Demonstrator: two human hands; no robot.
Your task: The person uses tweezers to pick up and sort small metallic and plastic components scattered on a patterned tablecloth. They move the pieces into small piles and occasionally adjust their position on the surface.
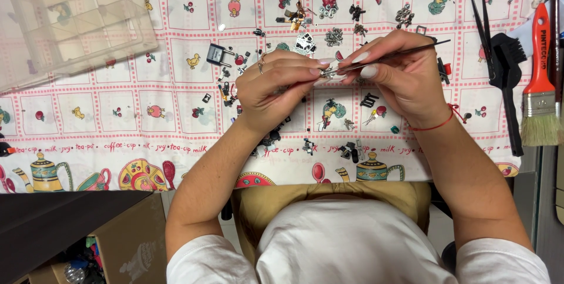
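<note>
My left hand (276,87) pinches a small silvery metal part (329,73) between thumb and fingertips above the patterned cloth (117,107). My right hand (402,78) grips slim dark tweezers (411,50), whose tips meet the small part. Both hands hover close together over the middle of the table. Several tiny metal and black pieces (335,37) lie scattered on the cloth around and under the hands. A red string bracelet sits on my right wrist.
A clear plastic compartment box (64,16) rests at the top left. At the right lie a black brush (508,78), a second pair of tweezers (479,19) and an orange-handled paintbrush (540,78). A cardboard box (123,243) stands below the table's left edge.
</note>
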